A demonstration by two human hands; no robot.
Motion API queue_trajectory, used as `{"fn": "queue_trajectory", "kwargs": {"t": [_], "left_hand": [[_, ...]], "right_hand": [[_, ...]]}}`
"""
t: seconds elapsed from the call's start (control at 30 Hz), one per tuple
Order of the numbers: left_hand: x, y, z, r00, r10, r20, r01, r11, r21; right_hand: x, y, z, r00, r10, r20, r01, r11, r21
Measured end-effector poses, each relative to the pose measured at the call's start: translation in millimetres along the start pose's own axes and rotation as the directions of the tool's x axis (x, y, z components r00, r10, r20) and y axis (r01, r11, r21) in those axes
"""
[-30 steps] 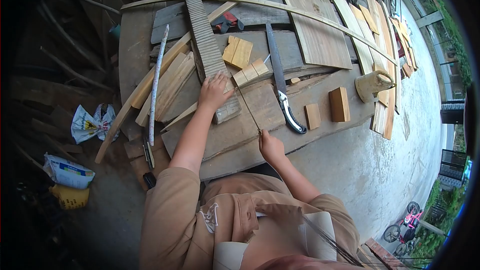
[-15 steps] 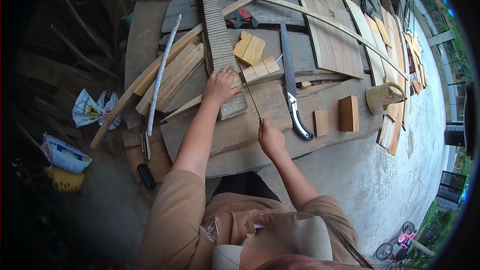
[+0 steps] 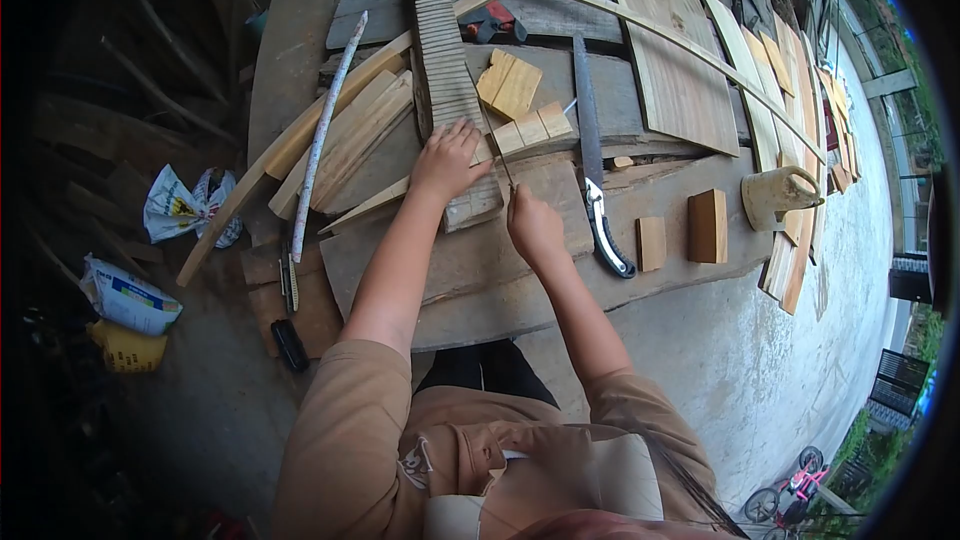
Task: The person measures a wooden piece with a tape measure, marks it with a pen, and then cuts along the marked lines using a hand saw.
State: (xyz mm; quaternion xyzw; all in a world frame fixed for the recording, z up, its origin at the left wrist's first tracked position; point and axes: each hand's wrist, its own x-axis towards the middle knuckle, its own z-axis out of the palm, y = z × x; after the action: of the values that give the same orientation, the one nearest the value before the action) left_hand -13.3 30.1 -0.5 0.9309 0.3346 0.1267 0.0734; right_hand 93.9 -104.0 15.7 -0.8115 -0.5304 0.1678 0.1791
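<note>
My left hand (image 3: 448, 162) lies across a long slatted wooden board (image 3: 444, 50). Its fingers and thumb press round a small pale piece of wood (image 3: 482, 151), partly hidden beneath them. My right hand (image 3: 535, 225) is closed on the handle of a thin-bladed tool (image 3: 503, 165). The narrow blade points away from me beside the board's right edge; its kind cannot be made out edge-on. Just right of the blade lie a pale strip of wood marked with lines (image 3: 533, 130) and a yellowish block (image 3: 510, 83).
A folding saw (image 3: 588, 130) lies right of my right hand. Two small wooden blocks (image 3: 707, 227) stand near a beige mug-like container (image 3: 775, 198). A red-and-black clamp-like tool (image 3: 493, 22) lies farther back. Long strips (image 3: 640, 18) cross the workbench (image 3: 480, 285); a speckled stick (image 3: 330, 130) lies left.
My right hand has moved forward and slightly left with the thin-bladed tool, closer to the slatted board. My left hand stays on the wood. The view has shifted slightly.
</note>
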Motion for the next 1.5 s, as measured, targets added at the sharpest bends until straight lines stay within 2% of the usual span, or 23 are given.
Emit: {"fn": "queue_trajectory", "kwargs": {"t": [0.1, 0.17, 0.27, 0.33, 0.47, 0.57, 0.77, 0.87, 1.07, 1.13, 1.23, 1.37, 1.5], "left_hand": [[1.5, 0.7, -3.0, 1.000, 0.006, 0.022, -0.006, 1.000, -0.016], [2.6, 1.2, -3.5, 1.000, 0.013, 0.019, -0.012, 1.000, -0.016], [-0.4, 0.3, -3.5, 1.000, 0.019, 0.015, -0.019, 1.000, -0.025], [-1.1, 2.3, -4.3, 1.000, 0.029, 0.006, -0.029, 0.999, -0.030], [1.8, 1.6, -5.1, 0.999, 0.025, 0.022, -0.025, 1.000, -0.016], [0.2, 0.7, -2.6, 1.000, 0.019, 0.023, -0.019, 1.000, -0.007], [2.8, 2.2, -3.9, 0.999, 0.015, 0.042, -0.015, 1.000, -0.005], [-2.1, 1.8, 1.8, 0.999, 0.021, 0.043, -0.022, 1.000, 0.010], [-2.1, -0.7, 3.3, 0.999, 0.039, 0.019, -0.039, 0.999, 0.012], [0.3, -0.6, 1.0, 0.999, 0.036, 0.003, -0.036, 0.999, 0.017], [1.3, 1.2, -5.7, 0.998, 0.042, 0.043, -0.043, 0.999, 0.009], [2.0, 1.5, -8.6, 0.999, 0.029, 0.044, -0.027, 0.999, -0.036], [0.1, 0.5, -5.1, 0.999, 0.036, 0.017, -0.035, 0.998, -0.052]], "right_hand": [[-71.6, 19.2, -10.9, 0.995, 0.052, 0.086, -0.049, 0.998, -0.039], [-105.1, 24.5, -20.8, 0.994, 0.063, 0.084, -0.061, 0.997, -0.037], [-103.3, 22.3, -27.0, 0.991, 0.053, 0.126, -0.046, 0.997, -0.055], [-73.6, 15.5, -23.9, 0.987, 0.044, 0.153, -0.037, 0.998, -0.044], [2.2, 1.7, -11.0, 0.999, -0.016, 0.040, 0.015, 1.000, 0.026], [12.0, -6.4, -8.0, 1.000, -0.015, 0.011, 0.015, 0.999, 0.047], [-100.2, 16.7, -32.6, 0.970, 0.165, 0.176, -0.168, 0.986, 0.006], [-99.2, 15.2, -44.7, 0.961, 0.187, 0.202, -0.198, 0.980, 0.033], [-9.9, -6.5, -23.9, 0.979, 0.100, 0.178, -0.116, 0.990, 0.084], [8.2, -6.0, -16.8, 0.991, 0.080, 0.108, -0.091, 0.991, 0.100], [-25.8, -0.1, -18.2, 0.990, 0.091, 0.104, -0.096, 0.994, 0.048], [-87.6, 5.6, -46.6, 0.957, 0.194, 0.214, -0.200, 0.980, 0.006], [-68.1, 3.7, -46.7, 0.961, 0.170, 0.217, -0.186, 0.981, 0.055]]}}
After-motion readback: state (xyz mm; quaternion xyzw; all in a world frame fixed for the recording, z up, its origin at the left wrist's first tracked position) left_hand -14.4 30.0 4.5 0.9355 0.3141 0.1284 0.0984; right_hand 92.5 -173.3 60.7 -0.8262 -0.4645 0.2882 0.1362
